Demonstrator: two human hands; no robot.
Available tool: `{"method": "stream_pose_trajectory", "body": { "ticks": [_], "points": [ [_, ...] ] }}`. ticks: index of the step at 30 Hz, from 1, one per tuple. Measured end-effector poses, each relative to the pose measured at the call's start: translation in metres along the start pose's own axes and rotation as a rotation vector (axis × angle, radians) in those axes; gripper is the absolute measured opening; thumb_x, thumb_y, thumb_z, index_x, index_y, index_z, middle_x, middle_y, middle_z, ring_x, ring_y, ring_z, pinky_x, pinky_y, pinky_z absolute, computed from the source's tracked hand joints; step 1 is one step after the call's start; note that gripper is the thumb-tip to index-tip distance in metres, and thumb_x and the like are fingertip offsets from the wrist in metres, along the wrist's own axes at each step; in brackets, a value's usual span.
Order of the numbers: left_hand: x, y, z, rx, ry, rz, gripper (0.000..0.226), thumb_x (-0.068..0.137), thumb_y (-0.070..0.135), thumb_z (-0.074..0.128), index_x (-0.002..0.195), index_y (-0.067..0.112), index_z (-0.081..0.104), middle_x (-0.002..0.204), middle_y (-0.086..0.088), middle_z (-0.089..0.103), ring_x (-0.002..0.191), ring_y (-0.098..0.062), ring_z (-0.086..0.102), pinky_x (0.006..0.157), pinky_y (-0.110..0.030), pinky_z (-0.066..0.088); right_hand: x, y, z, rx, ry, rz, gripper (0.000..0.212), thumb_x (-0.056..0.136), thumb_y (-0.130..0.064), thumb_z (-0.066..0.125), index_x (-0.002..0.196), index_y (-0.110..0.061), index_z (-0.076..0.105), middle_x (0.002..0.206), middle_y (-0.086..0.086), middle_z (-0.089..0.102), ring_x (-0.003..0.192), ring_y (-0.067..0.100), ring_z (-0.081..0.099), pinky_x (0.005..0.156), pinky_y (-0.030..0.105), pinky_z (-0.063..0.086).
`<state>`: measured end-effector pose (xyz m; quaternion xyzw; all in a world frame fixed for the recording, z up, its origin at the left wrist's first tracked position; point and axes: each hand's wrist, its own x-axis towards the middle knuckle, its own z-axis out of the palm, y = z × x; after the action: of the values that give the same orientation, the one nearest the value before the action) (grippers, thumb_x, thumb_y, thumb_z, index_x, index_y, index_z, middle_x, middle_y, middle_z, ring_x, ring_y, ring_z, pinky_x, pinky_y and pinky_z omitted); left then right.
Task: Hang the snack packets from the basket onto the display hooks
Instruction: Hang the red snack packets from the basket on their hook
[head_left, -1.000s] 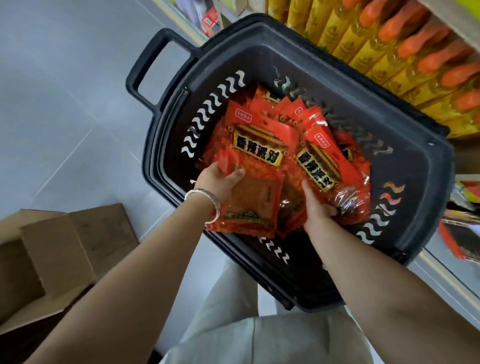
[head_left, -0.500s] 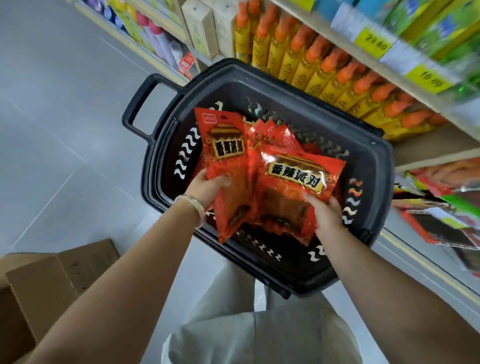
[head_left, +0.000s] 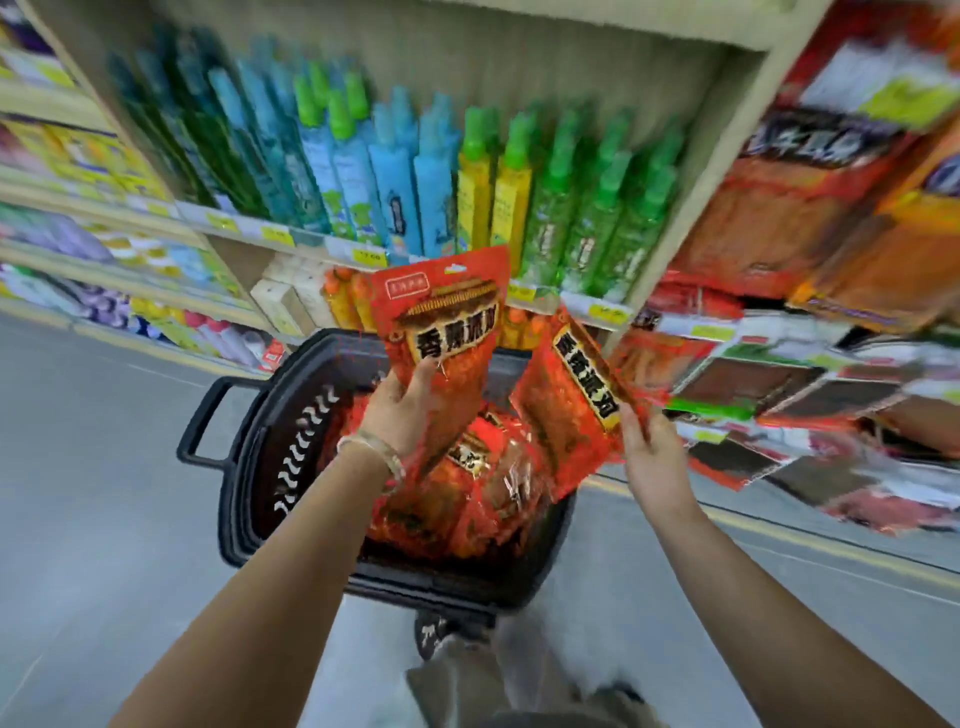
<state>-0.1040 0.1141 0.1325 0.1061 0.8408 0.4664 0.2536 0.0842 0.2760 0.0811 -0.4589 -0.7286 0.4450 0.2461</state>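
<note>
My left hand (head_left: 402, 402) grips a red snack packet (head_left: 447, 317) and holds it upright above the basket. A second red snack packet (head_left: 576, 395) is pinched in my right hand (head_left: 649, 447) and tilts to the right. Below both stands the black basket (head_left: 249, 467) on the floor, with several more red packets (head_left: 483, 499) piled inside. The display with hanging snack packets (head_left: 810, 395) is at the right; its hooks are too blurred to make out.
A wooden shelf unit (head_left: 691, 171) with blue, yellow and green bottles (head_left: 467, 176) stands right behind the basket. Orange-capped bottles (head_left: 343, 296) fill the shelf below. Grey floor (head_left: 93, 493) lies to the left. The basket's handle (head_left: 200, 421) sticks out left.
Both hands have lifted their packets up out of the basket. The view has swung upward from the basket to the shelves and the hanging display.
</note>
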Motion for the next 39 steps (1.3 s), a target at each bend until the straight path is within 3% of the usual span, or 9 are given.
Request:
{"method": "stream_pose_trajectory", "body": {
  "ticks": [6, 10, 14, 15, 16, 19, 25, 29, 39],
  "points": [
    [-0.060, 0.080, 0.090, -0.056, -0.021, 0.214, 0.031, 0.092, 0.027, 0.054, 0.061, 0.021, 0.050, 0.064, 0.009, 0.047, 0.059, -0.006, 0.042, 0.049, -0.013, 0.034, 0.002, 0.015, -0.139, 0.279, 0.301, 0.051, 0.028, 0.097, -0.028, 0.050, 0.096, -0.004, 0.064, 0.081, -0.004, 0.059, 0.080, 0.007, 0.054, 0.079, 0.027, 0.041],
    [-0.109, 0.138, 0.154, -0.102, 0.020, 0.271, 0.041, 0.092, 0.046, 0.049, 0.063, 0.018, 0.043, 0.068, 0.002, 0.044, 0.063, -0.015, 0.037, 0.057, -0.026, 0.026, 0.001, 0.027, -0.239, 0.280, 0.492, -0.014, 0.036, 0.099, -0.034, 0.046, 0.069, -0.016, 0.056, 0.059, -0.015, 0.054, 0.059, 0.000, 0.052, 0.061, 0.011, 0.039],
    [-0.148, 0.191, 0.215, -0.126, -0.029, 0.406, 0.053, 0.092, 0.051, 0.044, 0.097, 0.003, 0.066, 0.103, -0.019, 0.060, 0.102, -0.031, 0.055, 0.076, -0.027, 0.032, 0.000, 0.040, -0.335, 0.247, 0.634, -0.048, 0.046, 0.098, -0.043, 0.044, 0.091, 0.000, 0.061, 0.081, -0.009, 0.032, 0.075, 0.025, 0.047, 0.067, 0.021, 0.034],
    [-0.157, 0.204, 0.228, -0.137, -0.042, 0.452, 0.054, 0.092, 0.051, 0.045, 0.107, 0.003, 0.064, 0.110, -0.018, 0.061, 0.110, -0.031, 0.055, 0.081, -0.026, 0.034, 0.001, 0.041, -0.357, 0.240, 0.664, -0.079, 0.048, 0.097, -0.044, 0.044, 0.090, 0.000, 0.062, 0.114, 0.017, 0.050, 0.076, 0.028, 0.046, 0.067, 0.024, 0.033],
    [-0.164, 0.217, 0.240, -0.150, -0.056, 0.513, 0.051, 0.092, 0.048, 0.047, 0.112, 0.004, 0.063, 0.113, -0.015, 0.061, 0.113, -0.028, 0.054, 0.084, -0.024, 0.035, 0.002, 0.041, -0.378, 0.245, 0.684, -0.124, 0.044, 0.097, -0.044, 0.045, 0.086, -0.004, 0.061, 0.077, 0.013, 0.056, 0.076, 0.028, 0.047, 0.068, 0.026, 0.034],
    [-0.183, 0.260, 0.271, -0.202, -0.106, 0.708, 0.019, 0.093, 0.032, 0.054, 0.091, 0.016, 0.065, 0.093, -0.008, 0.064, 0.096, -0.024, 0.057, 0.078, -0.024, 0.037, 0.011, 0.033, -0.436, 0.282, 0.761, -0.240, 0.042, 0.098, -0.034, 0.047, 0.102, 0.005, 0.062, 0.113, 0.017, 0.058, 0.086, 0.021, 0.056, 0.069, 0.026, 0.033],
    [-0.195, 0.338, 0.306, -0.296, -0.080, 0.810, 0.023, 0.088, 0.027, 0.060, 0.066, 0.023, 0.055, 0.071, -0.002, 0.058, 0.071, -0.014, 0.049, 0.059, -0.022, 0.036, 0.051, -0.004, -0.527, 0.290, 0.837, -0.312, 0.034, 0.096, -0.036, 0.048, 0.066, -0.024, 0.051, 0.060, -0.012, 0.043, 0.059, 0.003, 0.037, 0.064, 0.029, 0.033],
    [-0.184, 0.380, 0.316, -0.309, 0.003, 0.868, 0.033, 0.086, 0.043, 0.060, 0.061, 0.023, 0.056, 0.065, 0.000, 0.057, 0.064, -0.009, 0.046, 0.064, -0.025, 0.040, 0.083, -0.038, -0.560, 0.317, 0.878, -0.424, 0.033, 0.096, -0.036, 0.048, 0.073, -0.014, 0.057, 0.061, -0.010, 0.044, 0.051, -0.002, 0.038, 0.052, 0.003, 0.033],
    [-0.154, 0.450, 0.326, -0.515, 0.001, 0.826, 0.030, 0.077, 0.044, 0.065, 0.061, 0.019, 0.061, 0.066, -0.002, 0.061, 0.066, -0.020, 0.059, 0.066, -0.036, 0.049, 0.190, -0.123, -0.592, 0.493, 0.746, -0.499, 0.032, 0.093, -0.035, 0.052, 0.065, -0.019, 0.052, 0.069, -0.007, 0.053, 0.067, 0.008, 0.046, 0.072, 0.031, 0.039]
  ]
}}
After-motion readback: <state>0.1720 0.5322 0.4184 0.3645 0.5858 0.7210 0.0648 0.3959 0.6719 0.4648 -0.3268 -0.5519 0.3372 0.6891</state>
